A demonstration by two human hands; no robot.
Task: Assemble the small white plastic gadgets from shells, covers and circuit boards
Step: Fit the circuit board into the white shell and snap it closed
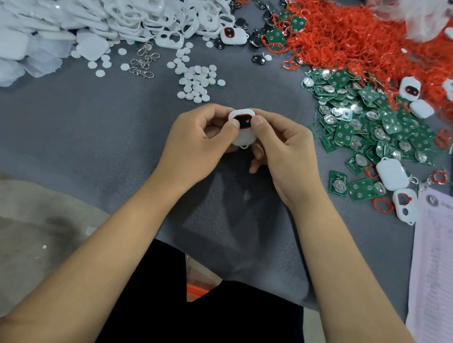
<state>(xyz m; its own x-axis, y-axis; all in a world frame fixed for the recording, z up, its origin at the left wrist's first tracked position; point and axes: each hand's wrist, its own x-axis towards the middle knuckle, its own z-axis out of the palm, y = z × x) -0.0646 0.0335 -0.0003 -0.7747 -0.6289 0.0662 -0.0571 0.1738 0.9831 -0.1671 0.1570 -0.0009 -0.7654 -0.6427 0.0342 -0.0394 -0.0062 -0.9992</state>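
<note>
White plastic gadget (242, 128), red-rimmed black face up, is being pinched above the grey table (112, 138) by the left hand (195, 140) and right hand (280, 149), thumbs apparently pressing the cover shut; next calling for even squeezing, then setting aside.

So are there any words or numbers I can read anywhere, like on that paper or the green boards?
No text can be read here.
Printed sheet at the right edge: lines of print and a round mark at the top, too small and blurred to read.
Green circuit boards: no legible markings.
Gadget gripped by the left hand and right hand: no readable text shows.
</note>
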